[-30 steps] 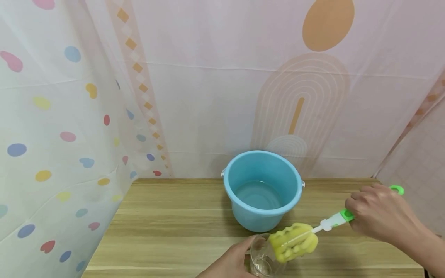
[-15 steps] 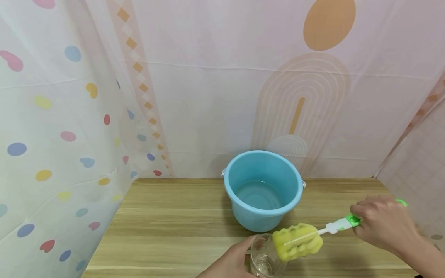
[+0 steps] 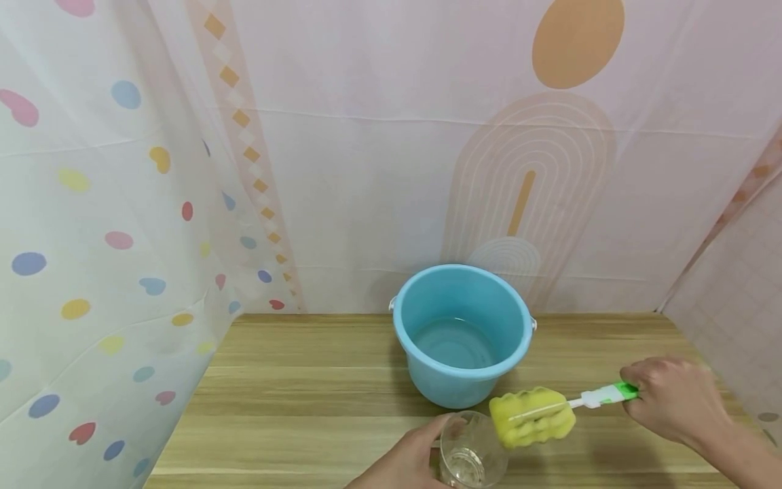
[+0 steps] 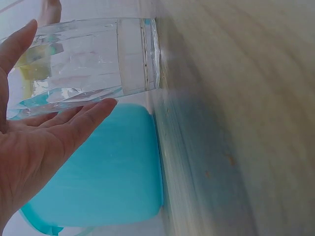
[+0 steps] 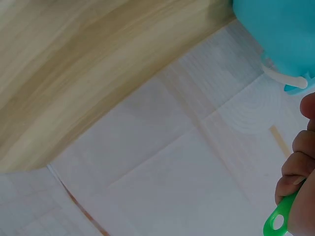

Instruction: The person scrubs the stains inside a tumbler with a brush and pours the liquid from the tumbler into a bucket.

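Standing upright on the wood-grain counter (image 3: 293, 401), the clear glass (image 3: 469, 458) lies near the lower edge of the head view, within the grasp of the left hand (image 3: 406, 460). As the left wrist view shows, the thumb (image 4: 20, 45) lies along one side of the glass and the fingers (image 4: 81, 123) extend along the opposite side, parted by about the width of the glass. The right hand (image 3: 675, 401) has its fingers curled tightly round the handle of a brush (image 3: 601, 395), whose green looped end (image 5: 267, 227) projects from the fist in the right wrist view. The brush is held at a slant above the counter, its yellow sponge head (image 3: 533, 418) just beside the rim of the glass; whether the two touch cannot be told. Behind the glass stands a light blue bucket (image 3: 452, 387), upright, with clear liquid (image 3: 455, 343) at its bottom. Pale patterned cloth (image 3: 360, 176) hangs behind the counter, and white cloth with coloured spots (image 3: 91, 204) hangs at its left side
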